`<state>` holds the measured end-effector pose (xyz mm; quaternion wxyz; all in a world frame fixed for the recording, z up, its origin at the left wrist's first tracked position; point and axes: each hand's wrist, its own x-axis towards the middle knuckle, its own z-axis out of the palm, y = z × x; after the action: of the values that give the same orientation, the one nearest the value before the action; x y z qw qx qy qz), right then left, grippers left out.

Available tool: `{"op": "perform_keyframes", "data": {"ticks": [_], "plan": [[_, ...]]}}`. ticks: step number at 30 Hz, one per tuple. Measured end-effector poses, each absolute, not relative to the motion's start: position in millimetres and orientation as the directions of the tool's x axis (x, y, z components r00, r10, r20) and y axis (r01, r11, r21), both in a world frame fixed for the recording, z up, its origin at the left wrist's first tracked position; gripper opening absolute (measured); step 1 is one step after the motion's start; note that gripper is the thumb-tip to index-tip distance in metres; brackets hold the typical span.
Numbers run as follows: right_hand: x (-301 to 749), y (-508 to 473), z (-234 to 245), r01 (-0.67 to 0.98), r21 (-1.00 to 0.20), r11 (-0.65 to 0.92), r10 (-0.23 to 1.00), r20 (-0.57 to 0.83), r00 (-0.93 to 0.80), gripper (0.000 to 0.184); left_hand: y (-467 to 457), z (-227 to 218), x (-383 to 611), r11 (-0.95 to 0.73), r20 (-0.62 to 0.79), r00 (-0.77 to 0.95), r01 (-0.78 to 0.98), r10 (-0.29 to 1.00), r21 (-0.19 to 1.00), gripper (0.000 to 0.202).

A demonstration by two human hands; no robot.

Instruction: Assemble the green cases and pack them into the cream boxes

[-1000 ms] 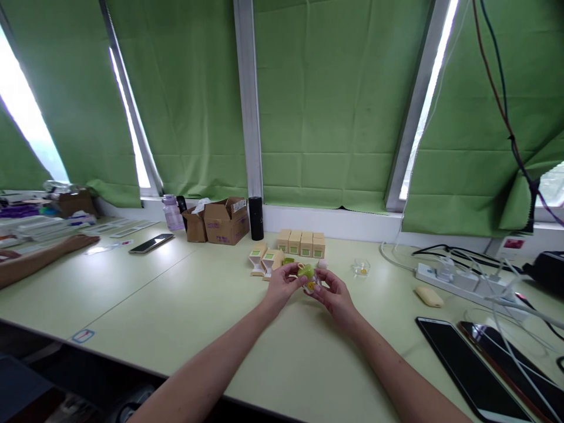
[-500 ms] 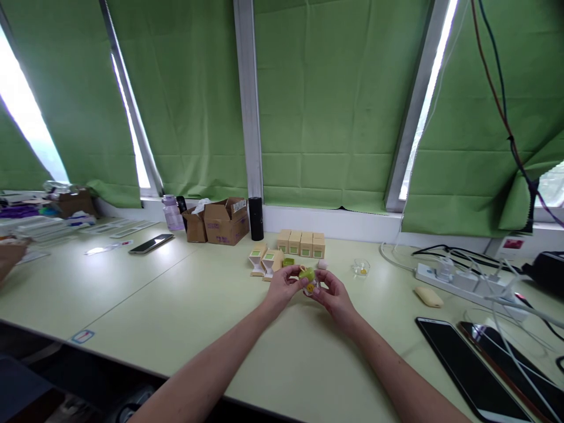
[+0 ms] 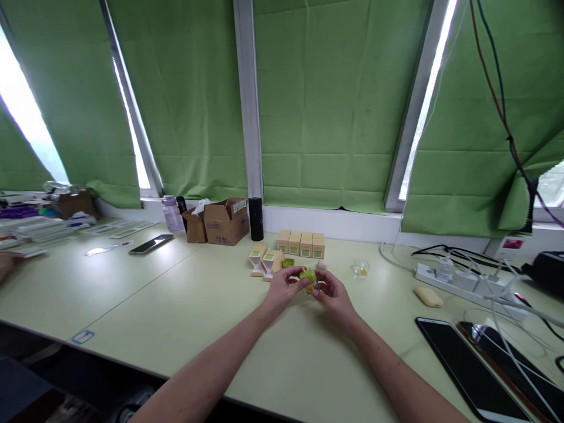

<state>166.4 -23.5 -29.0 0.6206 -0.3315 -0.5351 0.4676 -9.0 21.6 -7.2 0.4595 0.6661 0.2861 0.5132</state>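
Note:
Between my two hands, above the table [image 3: 264, 352], is a small clear container with a green lid [image 3: 308, 275] and a yellow smiling face in its lower part. My left hand [image 3: 282, 288] pinches it from the left, and my right hand [image 3: 335, 294] grips its right side. The fingers partly cover its body. Just beyond stand two opened cardboard boxes [image 3: 272, 259], a small green piece [image 3: 288, 262] and a small pale pink round piece [image 3: 322, 265]. Farther right lies a clear cup-shaped piece [image 3: 361, 268] with something yellow in it.
Several small closed boxes [image 3: 301, 242] stand in a row behind. At the back left are a larger carton [image 3: 227, 222], a black cylinder [image 3: 255, 218] and a purple bottle [image 3: 173, 213]. Rightward lie a yellowish case [image 3: 429, 296], a power strip [image 3: 467, 280], cables and a dark tablet [image 3: 462, 361].
The container has turned slightly between my fingers; both hands stay nearly in place. At the far left edge, a blurred brownish shape has shifted left.

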Motion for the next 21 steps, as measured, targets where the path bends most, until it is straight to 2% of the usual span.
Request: {"op": "perform_keyframes", "data": {"ticks": [9,21], "plan": [[165,-29,-20,-0.253,-0.904,0.345,0.934,0.358,-0.003,0.062,18,-6,-9,-0.404,0.425,0.337,-0.134,0.840,0.905,0.056],[160,-36,-8,-0.227,-0.885,0.406,0.910,0.414,0.015,0.053,7,1,-6,-0.513,0.492,0.334,-0.027,0.804,0.858,0.052]]}}
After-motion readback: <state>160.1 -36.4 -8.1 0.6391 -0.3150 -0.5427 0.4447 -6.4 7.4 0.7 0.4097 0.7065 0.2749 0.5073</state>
